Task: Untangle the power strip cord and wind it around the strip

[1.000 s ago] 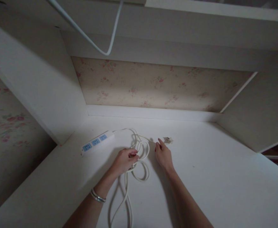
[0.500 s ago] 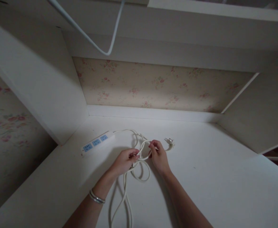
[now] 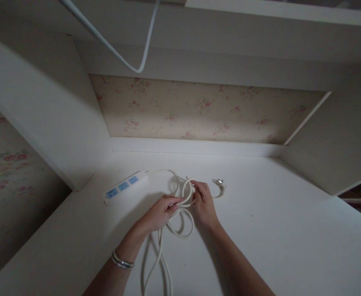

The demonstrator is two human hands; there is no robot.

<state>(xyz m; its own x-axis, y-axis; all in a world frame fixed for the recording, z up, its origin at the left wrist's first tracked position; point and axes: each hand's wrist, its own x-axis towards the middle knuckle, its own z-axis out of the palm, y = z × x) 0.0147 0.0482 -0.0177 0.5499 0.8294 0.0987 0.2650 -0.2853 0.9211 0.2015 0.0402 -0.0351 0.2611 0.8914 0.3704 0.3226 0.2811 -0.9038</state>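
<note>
A looped cream power cord (image 3: 180, 236) passes between my two hands, and its long strands trail down toward the near edge of the view. My left hand (image 3: 163, 211) is closed on the cord at the lower left of a small raised loop. At the loop's right side, my right hand (image 3: 203, 203) pinches the cord between thumb and fingers. The white power strip (image 3: 124, 187) with blue socket faces lies to the left, joined to the cord at its far end. Beyond my right hand rests the plug (image 3: 220, 183), its metal prongs showing.
All this lies on a white desktop (image 3: 275, 230). White side panels (image 3: 59, 111) and a floral-papered back wall (image 3: 180, 109) enclose it. Overhead, a pale bent rod or cable (image 3: 138, 70) hangs below a shelf. A silver bracelet (image 3: 122, 261) circles my left wrist.
The cord loop between my hands has become rounder and more open. My left fingers have shifted slightly right along it. The view has moved a little.
</note>
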